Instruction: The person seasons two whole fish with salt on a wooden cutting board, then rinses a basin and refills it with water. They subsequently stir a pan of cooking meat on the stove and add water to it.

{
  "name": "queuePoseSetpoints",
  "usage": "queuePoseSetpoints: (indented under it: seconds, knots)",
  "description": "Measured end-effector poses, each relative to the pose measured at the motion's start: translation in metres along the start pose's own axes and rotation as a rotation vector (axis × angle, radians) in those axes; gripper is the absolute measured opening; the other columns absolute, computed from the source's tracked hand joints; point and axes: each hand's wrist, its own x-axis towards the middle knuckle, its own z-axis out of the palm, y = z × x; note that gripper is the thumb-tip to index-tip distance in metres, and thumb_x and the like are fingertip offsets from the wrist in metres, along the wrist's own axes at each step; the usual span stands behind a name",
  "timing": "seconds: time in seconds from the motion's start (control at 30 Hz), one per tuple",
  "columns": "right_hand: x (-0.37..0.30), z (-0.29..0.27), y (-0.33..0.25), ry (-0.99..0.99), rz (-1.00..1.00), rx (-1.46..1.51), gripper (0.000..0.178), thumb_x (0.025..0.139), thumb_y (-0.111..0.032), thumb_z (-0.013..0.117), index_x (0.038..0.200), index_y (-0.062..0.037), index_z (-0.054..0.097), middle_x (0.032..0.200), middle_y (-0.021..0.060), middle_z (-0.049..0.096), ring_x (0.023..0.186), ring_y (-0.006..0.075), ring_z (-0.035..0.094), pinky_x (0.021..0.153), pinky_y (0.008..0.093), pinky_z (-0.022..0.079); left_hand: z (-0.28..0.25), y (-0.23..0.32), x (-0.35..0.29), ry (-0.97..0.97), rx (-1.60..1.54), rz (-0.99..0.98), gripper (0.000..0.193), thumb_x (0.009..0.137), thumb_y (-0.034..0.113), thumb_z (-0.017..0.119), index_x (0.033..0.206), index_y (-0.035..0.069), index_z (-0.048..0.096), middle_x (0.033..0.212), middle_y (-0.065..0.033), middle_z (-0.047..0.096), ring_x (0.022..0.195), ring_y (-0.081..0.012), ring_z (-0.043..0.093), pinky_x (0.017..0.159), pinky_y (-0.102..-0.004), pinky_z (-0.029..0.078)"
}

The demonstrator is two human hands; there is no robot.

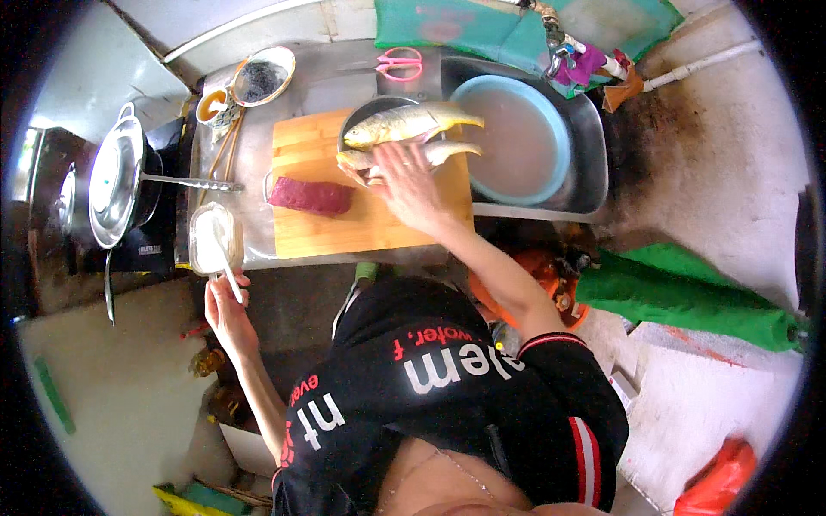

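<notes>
Fish (409, 124), 2 seemingly whole ones, are lying in the bowl (377, 107); your right hand (408, 185) is covering 1, grip unclear; your left hand (229, 315) is pinching a spoon (231, 277), so handling is looking unfinished.

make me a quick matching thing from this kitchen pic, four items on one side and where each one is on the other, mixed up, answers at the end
Things
1. two fish
2. block of red meat
3. pink scissors
4. light blue basin

Places
A. on the metal counter
B. in the sink
C. in a bowl, tails past its rim, the right hand touching
D. directly on the wooden cutting board

Right pairs: 1-C, 2-D, 3-A, 4-B
</notes>
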Motion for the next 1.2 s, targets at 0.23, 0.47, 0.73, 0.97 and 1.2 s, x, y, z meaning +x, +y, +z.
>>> queuePoseSetpoints:
  seconds: [0.23,0.47,0.73,0.97,1.2]
  knots:
    - [-0.023,-0.034,0.036,-0.055,-0.035,-0.097,0.057,0.085,-0.037,0.054,0.125,0.0038,0.045,0.133,0.0174,0.042,0.131,0.0306,0.030,0.109,0.0520,0.013,0.014,0.001,-0.028,0.112,-0.010,-0.027,0.032,0.096,0.032,0.042,0.091,0.002,0.055,0.084,-0.0068,0.060,0.064,-0.0063,0.043,0.058,-0.0207,0.032]
    - [-0.022,-0.047,0.051,-0.007,-0.080,0.048,0.057,0.082,-0.028,0.059,0.127,0.0029,0.043,0.134,0.0197,0.039,0.131,0.0323,0.028,0.108,0.0519,0.015,0.016,0.000,-0.048,0.213,0.003,-0.017,0.032,0.097,0.030,0.042,0.090,0.003,0.057,0.083,-0.0045,0.061,0.067,-0.0059,0.044,0.058,-0.0211,0.033]
    - [-0.024,-0.016,0.025,-0.085,-0.289,0.140,0.065,0.078,-0.028,0.062,0.129,0.0040,0.038,0.136,0.0198,0.035,0.129,0.0315,0.031,0.107,0.0503,0.019,0.014,0.001,-0.065,0.261,-0.031,0.008,0.032,0.097,0.030,0.042,0.089,0.003,0.057,0.084,-0.0067,0.061,0.069,-0.0074,0.046,0.058,-0.0223,0.033]
    - [0.021,-0.022,-0.003,0.102,-0.305,0.458,0.053,0.084,-0.026,0.058,0.124,0.0044,0.040,0.131,0.0239,0.038,0.122,0.0398,0.036,0.103,0.0510,0.028,0.015,0.001,-0.065,0.287,-0.020,-0.009,0.033,0.097,0.031,0.042,0.091,0.003,0.057,0.084,-0.0064,0.061,0.069,-0.0073,0.047,0.058,-0.0221,0.033]
    - [0.014,-0.010,0.014,-0.118,-0.391,0.496,0.057,0.084,-0.025,0.058,0.129,0.0023,0.037,0.134,0.0238,0.036,0.126,0.0393,0.032,0.106,0.0501,0.024,0.020,0.006,-0.065,0.289,-0.031,0.010,0.031,0.097,0.030,0.041,0.095,0.003,0.056,0.082,-0.0053,0.061,0.068,-0.0057,0.046,0.057,-0.0206,0.032]
